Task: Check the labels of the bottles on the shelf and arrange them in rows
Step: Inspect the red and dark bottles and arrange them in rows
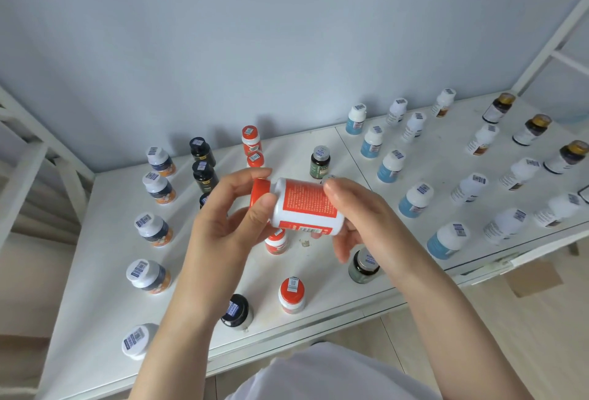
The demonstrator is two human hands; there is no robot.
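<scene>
White shelf (105,208), rowed bottles (414,200), left hand (223,218) gripping red cap (259,192), right hand (360,218) gripping sideways bottle (306,205)

Glossy white plastic bottle (306,208), orange paper label; matt shelf (95,272).

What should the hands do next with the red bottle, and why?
Probably stand it upright in its row: the left hand and right hand hold the red bottle sideways, label up, while the other red-capped bottles stand in a line beneath.
</scene>
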